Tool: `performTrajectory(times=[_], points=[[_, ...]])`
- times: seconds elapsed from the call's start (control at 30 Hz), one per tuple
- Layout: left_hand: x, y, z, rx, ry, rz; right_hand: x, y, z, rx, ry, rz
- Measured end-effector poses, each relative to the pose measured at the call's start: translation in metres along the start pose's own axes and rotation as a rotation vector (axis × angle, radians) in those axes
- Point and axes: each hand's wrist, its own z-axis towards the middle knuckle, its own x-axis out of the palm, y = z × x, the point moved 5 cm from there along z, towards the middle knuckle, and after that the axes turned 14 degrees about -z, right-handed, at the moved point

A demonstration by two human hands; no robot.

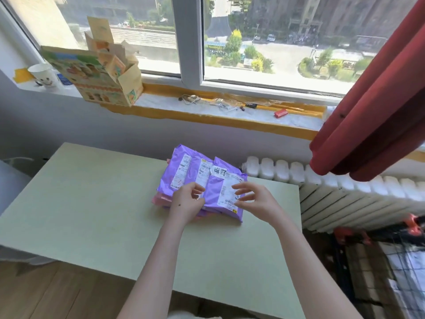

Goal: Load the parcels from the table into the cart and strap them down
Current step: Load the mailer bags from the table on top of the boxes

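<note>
A stack of purple mailer parcels (211, 187) with white labels lies on the pale green table (92, 203), toward its far right side. A pink parcel (161, 200) peeks out under the stack's left edge. My left hand (185, 204) hovers at the near left part of the stack, fingers loosely curled and holding nothing. Over the near right parcel my right hand (256, 201) has its fingers spread and bent, thumb close to the label. A black wire cart (391, 256) with orange fittings stands on the floor at the lower right, blurred.
A white radiator (345, 187) runs along the wall right of the table, between table and cart. A red curtain (379, 100) hangs at the upper right. The windowsill holds a printed cardboard box (96, 77), a white mug (43, 74) and small clutter.
</note>
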Motion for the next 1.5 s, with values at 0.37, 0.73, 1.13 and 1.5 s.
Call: performTrajectory(times=[0.37, 0.73, 1.13, 1.5], points=[[0.036, 0.006, 0.058, -0.068, 0.141, 0.113, 0.027, -0.03, 0.052, 0.201, -0.067, -0.188], [0.046, 0.02, 0.086, -0.105, 0.194, 0.181, 0.051, -0.065, 0.063, 0.445, -0.038, -0.07], [0.049, 0.031, 0.079, -0.108, 0.168, 0.064, 0.062, -0.086, 0.052, 0.579, -0.088, 0.165], [0.042, 0.011, 0.073, 0.022, 0.203, 0.044, 0.037, -0.071, 0.021, 0.515, -0.277, 0.117]])
